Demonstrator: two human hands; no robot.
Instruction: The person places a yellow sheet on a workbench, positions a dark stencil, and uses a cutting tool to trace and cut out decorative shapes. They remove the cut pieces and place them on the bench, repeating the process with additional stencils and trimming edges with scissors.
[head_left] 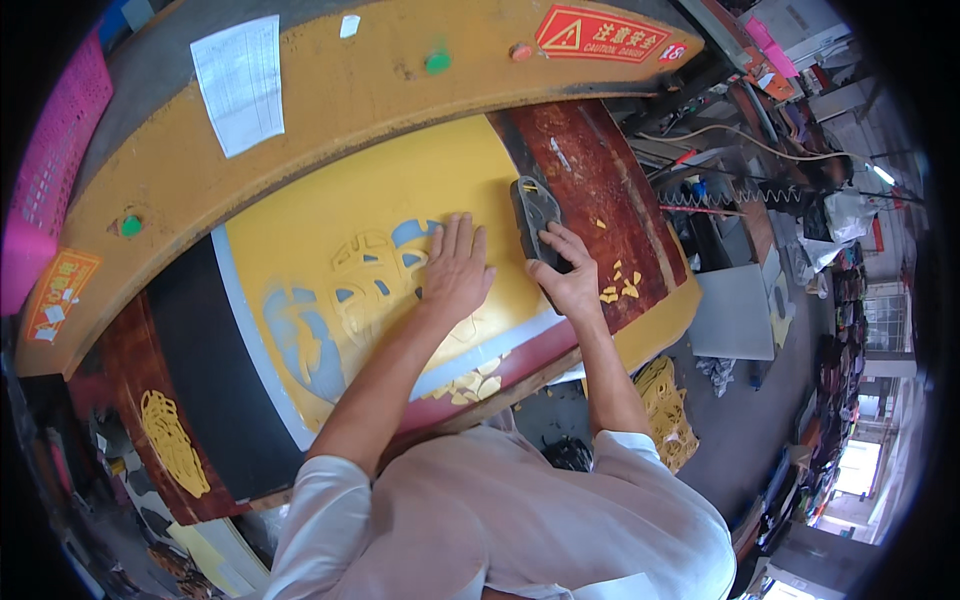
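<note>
A yellow sheet (370,180) with shaped cut-outs on its left half lies across the work table. My left hand (457,270) rests flat on it, fingers stretched out, beside the cut-outs. With my right hand (572,275) I grip a dark, long cutting die (537,200) at the sheet's right edge, thumb on one side and fingers over the other. Its far end shows an open frame; my fingers hide part of its near end. Pale blue backing shows through the cut-outs and along the sheet's left and near edges.
A yellow-brown machine beam (330,75) spans the far side, with green buttons (437,62). Yellow scraps (625,285) lie on the red board at right, more scraps (475,385) at the near edge. Cut yellow pieces (170,440) sit at left. A pink basket (65,140) stands far left.
</note>
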